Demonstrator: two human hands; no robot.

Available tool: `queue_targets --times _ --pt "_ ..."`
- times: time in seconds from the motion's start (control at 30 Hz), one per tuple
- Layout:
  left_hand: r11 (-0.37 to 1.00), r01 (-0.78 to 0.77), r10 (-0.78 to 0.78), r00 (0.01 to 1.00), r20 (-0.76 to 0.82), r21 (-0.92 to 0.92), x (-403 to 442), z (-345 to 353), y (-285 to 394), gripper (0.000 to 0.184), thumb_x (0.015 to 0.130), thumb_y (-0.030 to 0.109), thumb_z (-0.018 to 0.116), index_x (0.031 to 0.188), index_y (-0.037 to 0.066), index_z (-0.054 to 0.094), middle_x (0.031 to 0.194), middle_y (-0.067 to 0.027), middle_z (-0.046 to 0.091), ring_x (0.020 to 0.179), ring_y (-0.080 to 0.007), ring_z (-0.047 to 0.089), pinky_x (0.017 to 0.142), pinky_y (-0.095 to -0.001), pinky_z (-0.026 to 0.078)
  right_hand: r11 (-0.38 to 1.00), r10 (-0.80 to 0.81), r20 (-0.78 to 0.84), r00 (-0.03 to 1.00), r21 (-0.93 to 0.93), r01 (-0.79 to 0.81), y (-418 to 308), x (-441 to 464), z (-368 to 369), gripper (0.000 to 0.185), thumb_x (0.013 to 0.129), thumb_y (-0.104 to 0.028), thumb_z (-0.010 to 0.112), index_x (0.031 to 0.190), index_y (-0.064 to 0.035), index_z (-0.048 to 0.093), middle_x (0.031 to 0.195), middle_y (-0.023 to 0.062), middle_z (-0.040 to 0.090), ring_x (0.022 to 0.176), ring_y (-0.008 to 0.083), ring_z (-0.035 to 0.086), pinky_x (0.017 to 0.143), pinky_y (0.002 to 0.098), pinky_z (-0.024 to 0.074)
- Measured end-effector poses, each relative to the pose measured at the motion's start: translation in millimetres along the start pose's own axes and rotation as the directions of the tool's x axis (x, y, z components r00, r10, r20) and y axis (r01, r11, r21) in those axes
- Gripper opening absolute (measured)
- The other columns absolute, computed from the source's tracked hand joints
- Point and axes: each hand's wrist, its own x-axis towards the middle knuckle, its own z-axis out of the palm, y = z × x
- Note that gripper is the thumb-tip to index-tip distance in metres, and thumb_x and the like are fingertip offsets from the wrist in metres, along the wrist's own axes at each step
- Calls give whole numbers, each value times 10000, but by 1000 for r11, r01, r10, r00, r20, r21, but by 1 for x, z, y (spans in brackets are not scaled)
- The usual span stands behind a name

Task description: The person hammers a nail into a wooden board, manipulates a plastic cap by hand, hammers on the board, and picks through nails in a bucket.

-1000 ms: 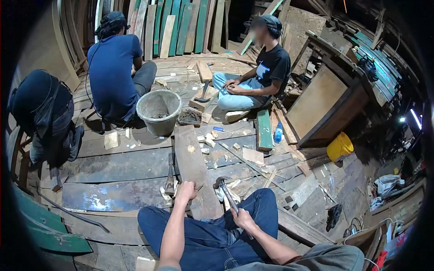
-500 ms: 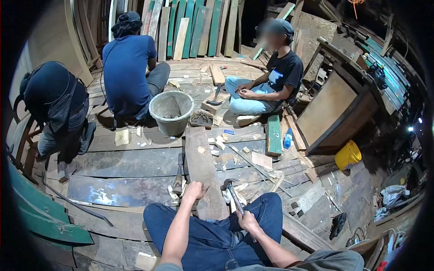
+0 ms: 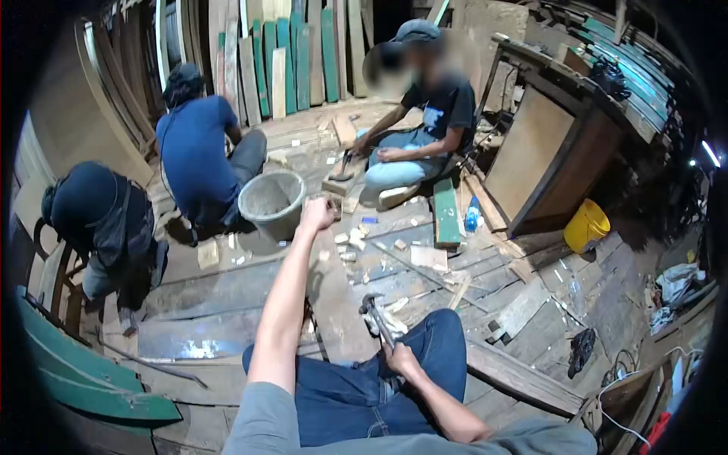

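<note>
My left hand [image 3: 319,213] is stretched far forward, just right of the grey bucket [image 3: 272,199] and over the spot of the small box of nails, which it mostly hides. Its fingers are curled, and what they hold, if anything, is too small to make out. A long wooden board [image 3: 334,303] lies on the floor in front of me, under my left arm. My right hand [image 3: 403,359] grips the handle of a claw hammer [image 3: 377,315] by my right knee, its metal head pointing up and away from me.
A person in black [image 3: 440,121] sits ahead, one hand at another hammer [image 3: 343,168]. A person in blue [image 3: 196,152] and a crouching person [image 3: 102,220] are at left. Wood scraps, a green block [image 3: 446,214], yellow bucket [image 3: 586,226] and cabinet [image 3: 531,155] stand right.
My left hand has moved forward from the near part of the board to beside the bucket. The person in black has reached out to the other hammer. My right hand still holds its hammer.
</note>
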Motion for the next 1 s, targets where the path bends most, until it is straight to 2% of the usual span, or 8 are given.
queue_targets --times 0.2,0.33,0.47,0.5,0.63,0.7,0.83,1.0 --pt "889 92 -236 931 278 449 84 -35 35 338 842 308 639 1102 98 696 1059 -204 684 1162 -340 581 1130 -516 240 999 36 23 999 20 -36 -1 -6 -4 584 947 -450 500 997 115 639 966 367 619 1031 468 602 884 499 485" --pt "918 211 -288 937 198 334 109 -15 39 341 838 282 624 1099 78 703 1264 -240 587 1408 -450 247 1155 -543 186 995 59 45 997 76 -62 -3 -4 -4 583 947 -445 503 971 119 646 939 368 623 973 459 629 824 505 511" --pt "955 156 -228 929 290 251 76 -21 63 316 850 297 601 1087 116 708 1244 -202 612 1360 -478 312 1134 -573 207 995 41 47 998 86 -45 3 -4 -5 584 951 -433 499 968 132 643 920 378 617 953 463 634 805 508 518" --pt "957 153 -196 968 158 246 68 11 30 284 851 289 596 1050 123 715 1193 -195 637 1322 -461 370 1127 -588 205 995 34 52 998 94 -39 0 -3 -7 583 952 -429 498 969 136 642 916 380 615 953 465 633 805 509 518" --pt "991 47 -51 998 29 126 -30 43 0 211 806 197 607 965 119 723 1071 -181 667 1185 -368 504 1099 -592 236 989 28 31 999 143 -33 0 -5 -8 579 953 -423 494 935 135 648 901 382 610 973 472 617 824 513 510" --pt "969 -23 7 998 69 247 -90 61 -24 184 805 174 592 917 102 720 1002 -195 664 1096 -369 527 1061 -575 279 993 25 25 999 116 -28 2 -3 -5 562 954 -413 493 935 128 648 896 378 612 966 474 617 813 521 509" --pt "983 132 -142 987 78 126 -204 79 -49 158 774 153 605 866 78 709 936 -190 658 1071 -349 538 1015 -580 292 995 39 19 999 93 -41 2 -7 0 543 947 -404 501 932 118 651 883 371 618 943 482 621 805 529 505" --pt "981 190 -193 956 219 34 -253 78 -69 151 745 193 670 832 74 700 884 -177 682 887 -355 641 825 -465 489 995 24 -10 1000 99 -23 -5 -6 -4 548 949 -409 496 950 118 648 900 374 617 958 480 618 814 530 507"
